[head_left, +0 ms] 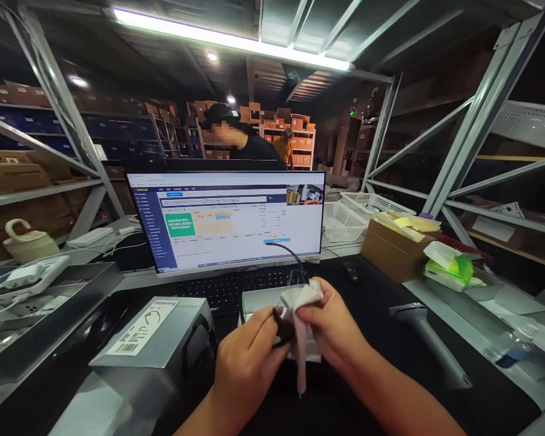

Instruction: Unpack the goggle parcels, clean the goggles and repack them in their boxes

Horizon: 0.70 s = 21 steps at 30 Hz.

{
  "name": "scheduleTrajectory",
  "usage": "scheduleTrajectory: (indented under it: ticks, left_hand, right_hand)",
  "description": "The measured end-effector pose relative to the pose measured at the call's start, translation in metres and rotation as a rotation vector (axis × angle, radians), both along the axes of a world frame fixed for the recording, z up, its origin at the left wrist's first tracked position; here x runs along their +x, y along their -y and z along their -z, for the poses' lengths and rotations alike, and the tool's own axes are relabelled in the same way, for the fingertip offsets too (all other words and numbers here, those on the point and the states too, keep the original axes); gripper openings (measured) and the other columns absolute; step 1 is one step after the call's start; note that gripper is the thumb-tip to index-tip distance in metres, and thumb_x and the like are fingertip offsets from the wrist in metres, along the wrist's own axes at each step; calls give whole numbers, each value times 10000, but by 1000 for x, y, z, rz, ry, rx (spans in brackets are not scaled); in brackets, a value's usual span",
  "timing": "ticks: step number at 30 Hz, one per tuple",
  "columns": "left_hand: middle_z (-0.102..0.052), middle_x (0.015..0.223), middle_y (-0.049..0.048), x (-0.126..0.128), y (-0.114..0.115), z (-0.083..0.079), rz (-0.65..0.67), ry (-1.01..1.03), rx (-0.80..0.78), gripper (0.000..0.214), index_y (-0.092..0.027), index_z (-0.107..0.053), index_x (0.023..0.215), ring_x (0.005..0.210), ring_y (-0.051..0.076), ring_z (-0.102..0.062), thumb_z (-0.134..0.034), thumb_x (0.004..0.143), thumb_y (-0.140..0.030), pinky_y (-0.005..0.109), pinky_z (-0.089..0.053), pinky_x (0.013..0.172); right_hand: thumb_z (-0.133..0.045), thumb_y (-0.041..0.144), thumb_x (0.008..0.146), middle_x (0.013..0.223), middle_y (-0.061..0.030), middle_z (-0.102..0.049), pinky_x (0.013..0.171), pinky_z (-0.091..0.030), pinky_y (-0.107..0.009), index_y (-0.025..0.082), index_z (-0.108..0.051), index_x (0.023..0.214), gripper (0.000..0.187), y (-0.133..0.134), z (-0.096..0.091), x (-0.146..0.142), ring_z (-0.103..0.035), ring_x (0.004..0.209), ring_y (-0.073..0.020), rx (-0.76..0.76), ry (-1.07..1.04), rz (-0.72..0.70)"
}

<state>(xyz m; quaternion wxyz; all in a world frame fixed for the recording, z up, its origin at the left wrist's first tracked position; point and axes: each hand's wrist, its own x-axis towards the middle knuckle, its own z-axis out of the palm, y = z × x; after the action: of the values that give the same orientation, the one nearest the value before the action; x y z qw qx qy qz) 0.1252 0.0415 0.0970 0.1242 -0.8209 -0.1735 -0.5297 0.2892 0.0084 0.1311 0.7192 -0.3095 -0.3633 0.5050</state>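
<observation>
My left hand [245, 363] is closed in a pinch on a thin black cable [279, 321] just in front of the keyboard [236, 287]. The cable arcs up over the lower part of the monitor [227, 218]. My right hand [333, 327] is closed on a small white pouch [304, 303], gripping its top with fingers and thumb. A narrow pale strip hangs down from the pouch between the two hands. Both hands meet over the black desk mat [372, 303].
A grey box with a white label [158, 339] sits at my left. A handheld scanner [429, 342] lies right of my hands. Behind it stand a cardboard box [397, 245], white baskets [349, 218] and a green-and-white pack [449, 266]. A person works behind the monitor among shelves.
</observation>
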Motion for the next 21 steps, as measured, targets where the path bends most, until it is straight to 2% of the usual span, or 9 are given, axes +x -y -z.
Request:
scheduleTrajectory:
  ticks: [3, 6, 11, 13, 16, 19, 21]
  left_hand:
    - [-756, 1040, 144, -1, -2, 1, 11, -69, 41, 173, -152, -612, 1101, 916, 241, -748, -588, 935, -196, 271, -594, 777]
    - [-748, 1048, 165, -3, -5, 3, -33, -88, 46, 191, -123, -607, 1113, 924, 254, -746, -576, 942, -201, 294, -598, 789]
    - [-727, 1050, 147, -4, -5, 3, -50, -57, -85, 173, -142, -609, 1027, 939, 220, -731, -475, 928, -96, 273, -591, 793]
    - [-723, 1033, 139, -2, -5, 3, -27, -32, -81, 171, -137, -614, 1034, 942, 209, -725, -478, 936, -103, 259, -585, 804]
    - [-723, 1036, 133, 2, -6, 4, 8, -23, -38, 146, -126, -623, 1065, 931, 199, -723, -530, 961, -171, 247, -577, 816]
    - [-728, 1080, 128, 3, -7, 9, 47, -74, -26, 166, -123, -626, 1104, 979, 202, -718, -566, 960, -183, 257, -564, 869]
    - [-731, 1094, 125, 1, -8, 12, 40, -88, -11, 186, -122, -624, 1125, 992, 210, -718, -571, 955, -175, 270, -564, 872]
  right_hand:
    - [-911, 307, 556, 629, 70, -577, 576, -467, -225, 211, -519, 726, 437, -3, -5, 8, -539, 549, -102, -36, -72, -15]
    - [-864, 236, 567, 645, 63, -587, 604, -483, -245, 215, -497, 706, 393, 0, 3, -5, -542, 579, -116, -35, -48, 19]
    - [-801, 63, 394, 496, 104, -407, 468, -256, -173, 211, -300, 528, 540, 10, 23, -40, -306, 509, -55, -87, 145, 220]
    - [-840, 76, 359, 502, 90, -456, 484, -297, -178, 208, -304, 523, 576, 8, 21, -37, -360, 523, -63, -134, 83, 171]
    - [-916, 150, 340, 556, 57, -582, 550, -414, -204, 196, -409, 566, 557, 2, 4, -14, -495, 560, -97, -161, -97, -10]
    - [-954, 208, 368, 564, 63, -600, 566, -449, -212, 182, -539, 648, 501, -3, -9, 7, -509, 534, -89, -175, -223, -73]
    - [-960, 234, 403, 591, 63, -617, 577, -465, -225, 188, -580, 707, 489, -5, -7, 6, -522, 540, -94, -178, -270, -92]
